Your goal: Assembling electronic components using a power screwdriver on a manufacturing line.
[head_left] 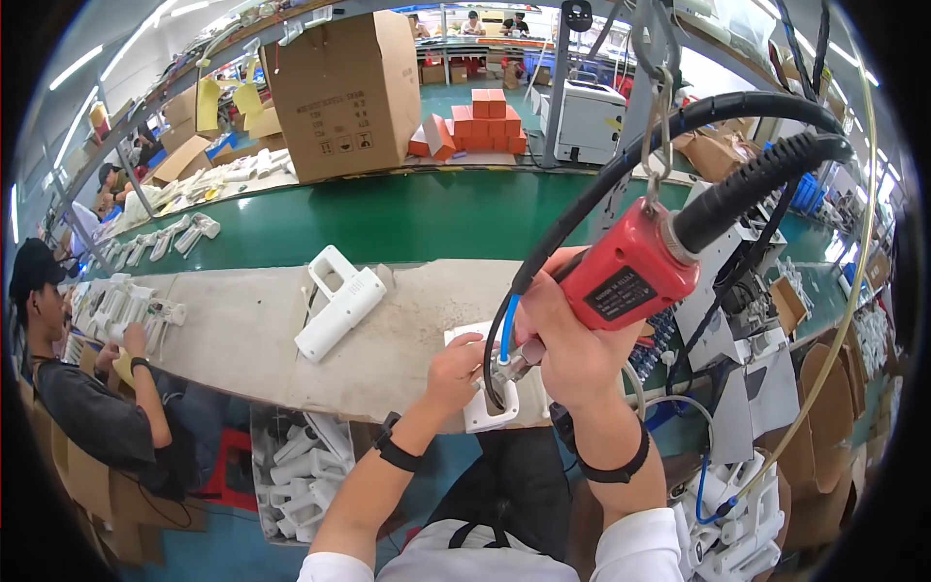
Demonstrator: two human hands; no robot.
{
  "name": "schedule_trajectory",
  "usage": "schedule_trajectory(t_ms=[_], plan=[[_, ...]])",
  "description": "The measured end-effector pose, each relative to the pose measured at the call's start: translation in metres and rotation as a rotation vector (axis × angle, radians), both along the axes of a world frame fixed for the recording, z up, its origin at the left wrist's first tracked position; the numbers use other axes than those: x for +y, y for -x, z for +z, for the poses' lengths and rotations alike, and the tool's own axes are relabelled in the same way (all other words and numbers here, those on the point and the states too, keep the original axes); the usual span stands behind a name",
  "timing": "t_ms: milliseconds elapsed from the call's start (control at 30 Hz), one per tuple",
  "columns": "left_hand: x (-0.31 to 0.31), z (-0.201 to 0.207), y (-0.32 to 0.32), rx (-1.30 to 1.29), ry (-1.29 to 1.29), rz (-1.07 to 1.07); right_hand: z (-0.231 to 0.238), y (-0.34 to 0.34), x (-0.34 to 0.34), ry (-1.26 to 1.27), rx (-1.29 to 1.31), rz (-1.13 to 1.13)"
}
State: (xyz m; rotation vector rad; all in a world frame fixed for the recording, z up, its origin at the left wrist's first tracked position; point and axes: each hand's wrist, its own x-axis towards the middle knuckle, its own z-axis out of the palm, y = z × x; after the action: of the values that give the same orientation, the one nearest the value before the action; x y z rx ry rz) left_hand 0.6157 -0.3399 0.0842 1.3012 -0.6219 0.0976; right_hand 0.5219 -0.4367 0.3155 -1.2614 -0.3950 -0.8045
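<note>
My right hand (582,359) is wrapped round a red electric screwdriver (630,267), which hangs from a chain and tilts down to the left. Its metal nose (519,361), with a blue air hose (509,325) beside it, points at a white plastic housing (495,415) with a loop handle at the bench's near edge. My left hand (456,373) grips that housing, fingers bent close to the screwdriver's tip. The contact at the tip is hidden by hands and hoses. Further left lies another white handled housing (339,303), apart from both hands.
Beyond the bench (407,291) runs a green conveyor belt (465,209), with a large carton (339,97) and orange boxes (485,121) behind it. A co-worker (92,388) sits at left. Bins of white parts (301,475) flank my legs. A thick black cable (698,112) arches overhead.
</note>
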Motion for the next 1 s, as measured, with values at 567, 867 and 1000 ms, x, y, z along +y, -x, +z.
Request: schedule_trajectory(t_ms=[567,867,1000], plan=[[0.054,-0.006,-0.006,0.108,-0.946,0.237,-0.105,-0.078,-0.018,0.037,0.228,-0.226],[0.044,-0.013,-0.005,0.083,-0.890,0.176,-0.065,-0.069,-0.010,0.033,0.153,-0.245],[0.033,-0.020,-0.007,0.080,-1.003,0.107,-0.037,-0.076,0.002,-0.035,0.091,-0.160]])
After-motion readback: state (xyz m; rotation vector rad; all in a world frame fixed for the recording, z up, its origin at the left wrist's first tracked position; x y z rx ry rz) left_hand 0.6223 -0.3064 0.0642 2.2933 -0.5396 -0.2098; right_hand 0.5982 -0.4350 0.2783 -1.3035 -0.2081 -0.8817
